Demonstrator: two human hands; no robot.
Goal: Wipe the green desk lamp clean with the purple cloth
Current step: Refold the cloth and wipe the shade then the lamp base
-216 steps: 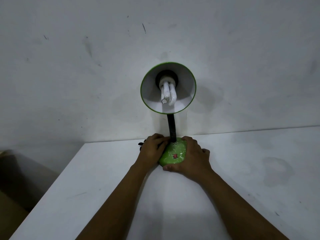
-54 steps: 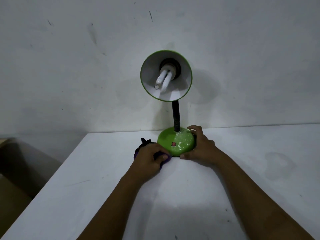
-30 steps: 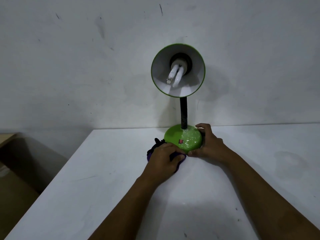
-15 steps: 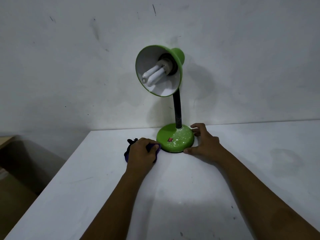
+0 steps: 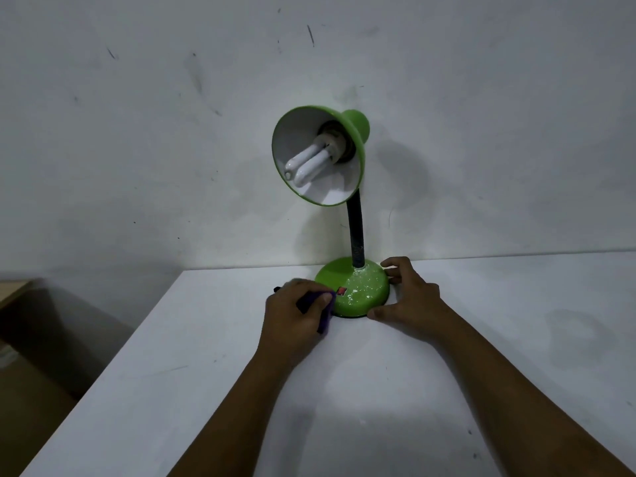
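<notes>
The green desk lamp stands on the white table near the wall. Its round base (image 5: 354, 287) is speckled with white spots and has a small red switch. A black flexible neck (image 5: 356, 235) carries the green shade (image 5: 320, 156), which faces left and toward me with a white bulb inside. My left hand (image 5: 294, 313) grips the purple cloth (image 5: 321, 309) against the base's left side; most of the cloth is hidden under the hand. My right hand (image 5: 411, 297) holds the base's right rim, thumb at the front, fingers at the back.
The white table (image 5: 206, 390) butts against a marked white wall (image 5: 137, 132). Its left edge runs diagonally; beyond it, lower down, are a wooden surface (image 5: 13, 290) and a brown box-like thing (image 5: 24, 401) in shadow.
The lamp has been turned so its shade faces more to the left. My left hand with the cloth has come back against the base's left side. My right hand stays on the base's rim.
</notes>
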